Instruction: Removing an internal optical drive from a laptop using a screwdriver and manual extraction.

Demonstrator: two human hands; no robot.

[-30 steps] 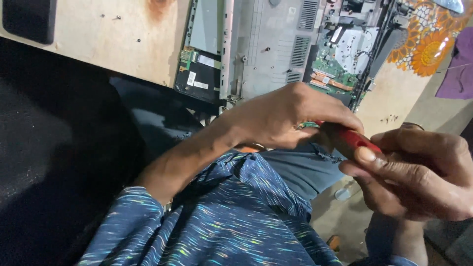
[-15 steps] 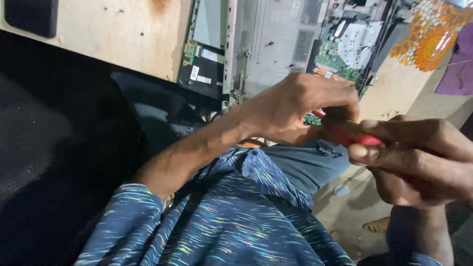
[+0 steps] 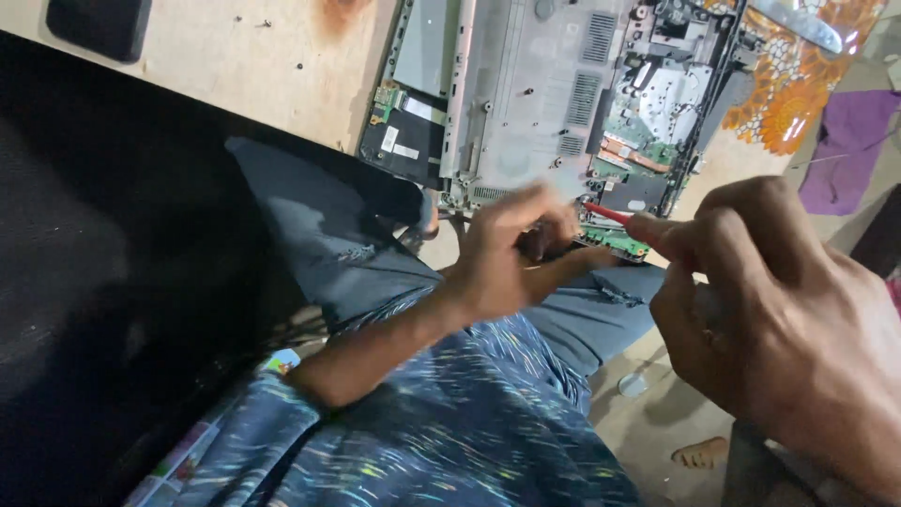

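over plywood bench (image 3: 235,66), red tool (image 3: 607,214) between fingers (image 3: 657,230)

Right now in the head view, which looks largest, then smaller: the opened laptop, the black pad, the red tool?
1. opened laptop
2. black pad, cut off by the frame edge
3. red tool, mostly hidden by the right hand

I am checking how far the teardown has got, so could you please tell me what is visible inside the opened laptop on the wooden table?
Inside the opened laptop show a green circuit board, a black panel and grey vented cover. The left hand covers the near edge; the right hand holds a red tool.
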